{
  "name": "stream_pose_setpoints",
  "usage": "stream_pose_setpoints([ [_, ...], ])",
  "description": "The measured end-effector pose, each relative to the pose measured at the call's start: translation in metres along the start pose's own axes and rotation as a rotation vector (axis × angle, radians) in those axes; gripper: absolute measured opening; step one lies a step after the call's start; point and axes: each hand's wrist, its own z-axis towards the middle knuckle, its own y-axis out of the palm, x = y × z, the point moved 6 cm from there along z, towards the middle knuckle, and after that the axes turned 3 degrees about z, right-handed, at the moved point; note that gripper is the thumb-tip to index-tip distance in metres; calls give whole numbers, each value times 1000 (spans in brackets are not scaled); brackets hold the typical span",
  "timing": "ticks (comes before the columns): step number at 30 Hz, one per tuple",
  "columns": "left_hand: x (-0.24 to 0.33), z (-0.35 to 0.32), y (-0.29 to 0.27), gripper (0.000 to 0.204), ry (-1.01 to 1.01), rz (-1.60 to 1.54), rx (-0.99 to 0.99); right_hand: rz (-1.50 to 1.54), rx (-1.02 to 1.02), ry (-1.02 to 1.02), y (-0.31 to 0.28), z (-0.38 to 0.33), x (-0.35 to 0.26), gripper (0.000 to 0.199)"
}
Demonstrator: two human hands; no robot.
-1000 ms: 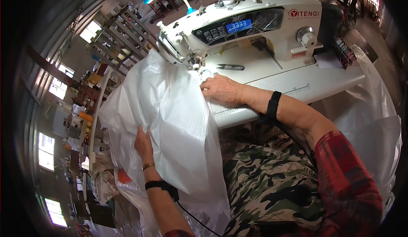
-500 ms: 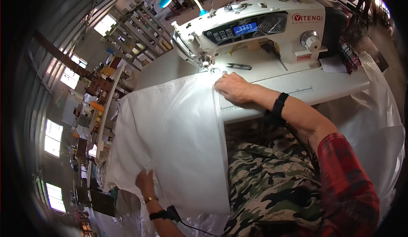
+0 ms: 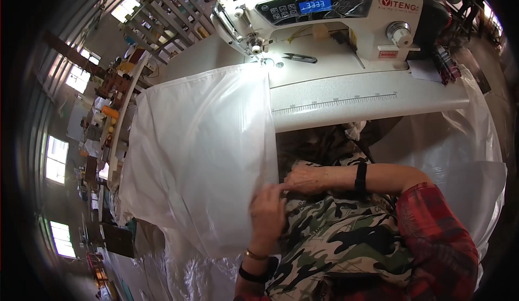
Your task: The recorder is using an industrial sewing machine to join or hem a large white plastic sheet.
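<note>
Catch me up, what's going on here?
A person at a white sewing machine has both hands together at the right edge of a white sheet, above camouflage cloth. The left hand is at that edge, blurred, and the right hand meets it from the right; whether either grips the sheet, I can't tell. The sheet's top right corner is by the needle area, in glare. Dark snips lie on the machine bed, untouched.

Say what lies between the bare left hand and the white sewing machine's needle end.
In the head view, glossy white plastic sheeting runs from the left hand toward the needle end.
</note>
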Motion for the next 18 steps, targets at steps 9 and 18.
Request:
stream_pose_setpoints([
  [9,-86,-6,-43,53,-135,-44,158,172,225,-196,-28,18,-34,25],
  [18,-148,18,-80,69,-192,186,143,-130,163,-151,-41,53,-69,38],
])
